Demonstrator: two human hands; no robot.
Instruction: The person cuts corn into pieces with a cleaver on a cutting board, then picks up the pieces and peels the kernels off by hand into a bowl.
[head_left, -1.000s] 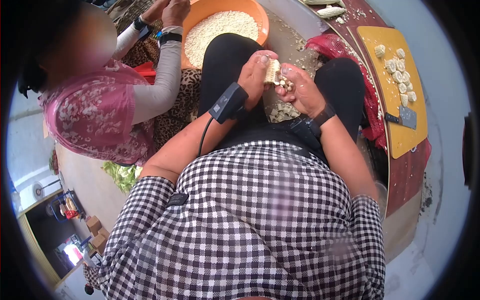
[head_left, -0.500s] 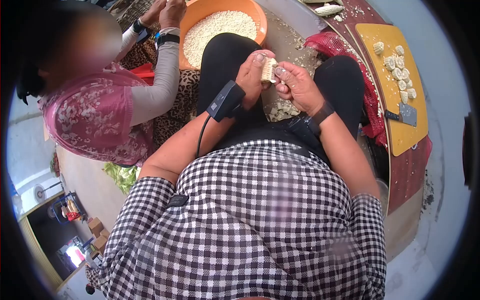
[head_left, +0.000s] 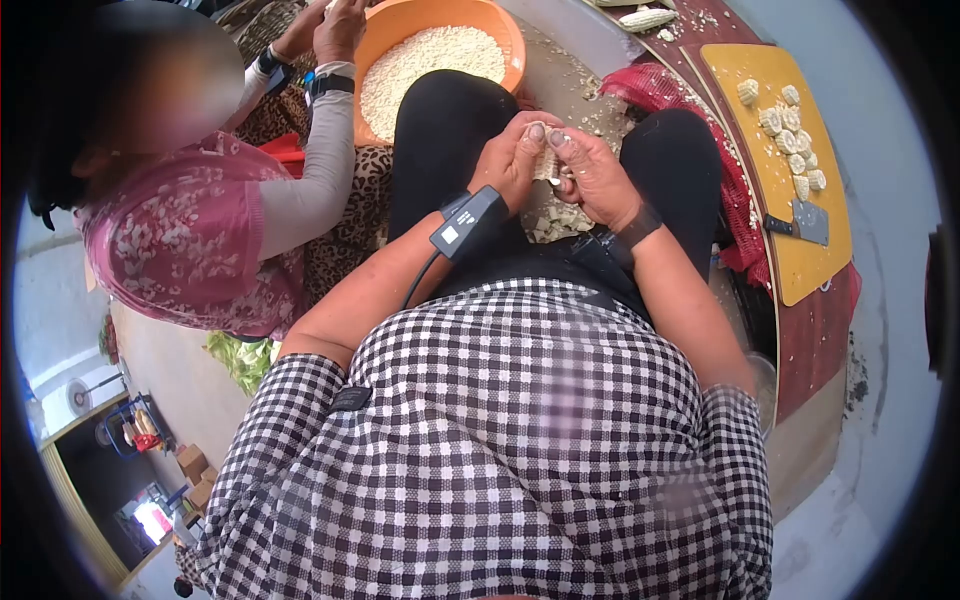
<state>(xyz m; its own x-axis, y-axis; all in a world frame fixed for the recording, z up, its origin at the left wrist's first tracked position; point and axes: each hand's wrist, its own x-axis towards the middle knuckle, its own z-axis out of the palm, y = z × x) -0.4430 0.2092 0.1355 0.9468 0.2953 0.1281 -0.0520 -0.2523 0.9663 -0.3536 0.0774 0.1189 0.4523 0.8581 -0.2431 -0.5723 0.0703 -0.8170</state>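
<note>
A short piece of corn cob (head_left: 545, 165) with pale kernels is held between my two hands above my lap. My left hand (head_left: 508, 160) is closed around its left side, thumb along the top. My right hand (head_left: 598, 178) presses its thumb on the upper right of the cob, with its other fingers curled below. A small white bit shows by the right fingertips; I cannot make out what it is. Both hands partly hide the cob. Pale scraps (head_left: 560, 220) lie beneath the hands, between my knees.
An orange basin (head_left: 515, 55) of loose kernels stands ahead to the left. On the right, a yellow cutting board (head_left: 825, 265) bears several cut cob pieces (head_left: 790, 140) and a cleaver (head_left: 811, 222). Red mesh (head_left: 650, 88) lies by my right knee. A co-worker (head_left: 190, 220) sits at left.
My hands have drawn closer together. My right thumb has moved up and left onto the top of the cob, which is now more covered. The view has shifted slightly.
</note>
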